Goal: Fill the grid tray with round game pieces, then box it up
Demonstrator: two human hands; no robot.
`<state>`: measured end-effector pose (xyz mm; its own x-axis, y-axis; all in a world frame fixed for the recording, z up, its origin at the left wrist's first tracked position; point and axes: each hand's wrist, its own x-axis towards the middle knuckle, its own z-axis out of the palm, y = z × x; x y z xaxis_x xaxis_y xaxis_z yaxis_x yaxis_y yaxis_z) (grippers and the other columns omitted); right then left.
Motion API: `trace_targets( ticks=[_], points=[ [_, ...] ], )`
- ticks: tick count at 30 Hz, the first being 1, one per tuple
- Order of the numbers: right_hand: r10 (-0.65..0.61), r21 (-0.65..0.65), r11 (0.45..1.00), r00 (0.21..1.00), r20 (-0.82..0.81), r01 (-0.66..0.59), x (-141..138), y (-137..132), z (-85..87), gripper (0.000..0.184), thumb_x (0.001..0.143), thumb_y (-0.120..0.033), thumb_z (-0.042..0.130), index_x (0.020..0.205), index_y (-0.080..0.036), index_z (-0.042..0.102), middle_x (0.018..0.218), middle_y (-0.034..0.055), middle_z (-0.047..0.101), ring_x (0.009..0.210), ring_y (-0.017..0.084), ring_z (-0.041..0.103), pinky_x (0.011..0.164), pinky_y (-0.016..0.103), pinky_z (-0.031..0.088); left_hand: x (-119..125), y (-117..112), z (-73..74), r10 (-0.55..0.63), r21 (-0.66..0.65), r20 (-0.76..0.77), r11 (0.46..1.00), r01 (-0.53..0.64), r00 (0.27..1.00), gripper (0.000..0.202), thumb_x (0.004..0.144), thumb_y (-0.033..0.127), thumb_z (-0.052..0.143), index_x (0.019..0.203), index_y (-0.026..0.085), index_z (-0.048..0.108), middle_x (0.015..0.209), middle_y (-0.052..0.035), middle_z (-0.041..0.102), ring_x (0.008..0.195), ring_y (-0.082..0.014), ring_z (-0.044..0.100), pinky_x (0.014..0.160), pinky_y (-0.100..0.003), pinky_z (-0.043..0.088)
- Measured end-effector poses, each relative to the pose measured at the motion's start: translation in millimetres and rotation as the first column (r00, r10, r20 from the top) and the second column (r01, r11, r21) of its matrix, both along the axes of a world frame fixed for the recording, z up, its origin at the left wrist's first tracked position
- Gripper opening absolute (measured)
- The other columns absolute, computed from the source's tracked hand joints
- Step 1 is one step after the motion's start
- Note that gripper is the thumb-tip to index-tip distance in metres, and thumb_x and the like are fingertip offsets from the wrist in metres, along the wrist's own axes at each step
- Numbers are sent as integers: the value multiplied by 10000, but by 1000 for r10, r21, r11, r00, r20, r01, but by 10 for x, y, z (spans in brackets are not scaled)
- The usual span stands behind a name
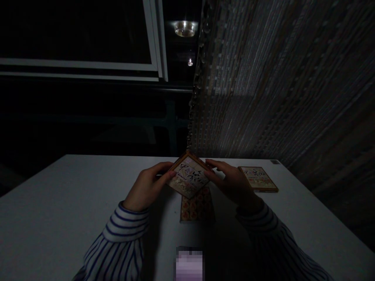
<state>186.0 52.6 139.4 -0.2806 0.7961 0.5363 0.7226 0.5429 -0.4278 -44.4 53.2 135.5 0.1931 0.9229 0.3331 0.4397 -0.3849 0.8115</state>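
Note:
Both my hands hold up a square box lid (pixel 190 180), turned cornerwise, with a brown border and dark Chinese characters above the word "Chinese". My left hand (pixel 148 185) pinches its left corner between thumb and fingers. Its right corner is gripped in the same way by my right hand (pixel 233 180). Beneath the lid, on the table, lies an open box of round Chinese chess pieces (pixel 196 208); several wooden discs with red marks sit in rows. The lid hides the far part of this box.
A similar printed box (pixel 258 179) lies flat on the white table (pixel 58 218), right of my right hand. A small dark patch (pixel 274 162) is at the far right corner. A beaded string curtain (pixel 249 78) hangs behind, beside a dark window (pixel 76 35). A blurred-out pale object (pixel 189 265) is at the near edge.

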Motion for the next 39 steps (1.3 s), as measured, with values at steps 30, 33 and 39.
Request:
trace_targets(
  ticks=[30,33,39],
  points=[
    [49,-341,896,829,-558,-283,-67,53,-47,372,752,-275,483,1106,-168,439,900,60,616,784,134,584,739,299,463,77,20,0,6,-228,391,970,91,921,298,731,326,497,961,140,466,891,-61,608,846,-162,566,770,-342,444],
    [13,-360,895,822,-569,-264,-55,47,-14,376,745,-269,488,1099,-148,447,887,59,624,804,137,582,740,285,461,79,13,0,-21,-253,404,958,134,914,351,707,310,530,1005,136,461,931,-77,607,861,-172,568,789,-363,441],
    [-88,-394,902,819,-566,-176,-72,53,28,385,728,-268,499,1079,-111,473,839,65,642,738,142,595,688,285,476,85,15,-6,-38,-264,430,950,166,902,415,687,287,552,1054,121,447,929,-90,618,880,-187,568,818,-398,432]
  ],
)
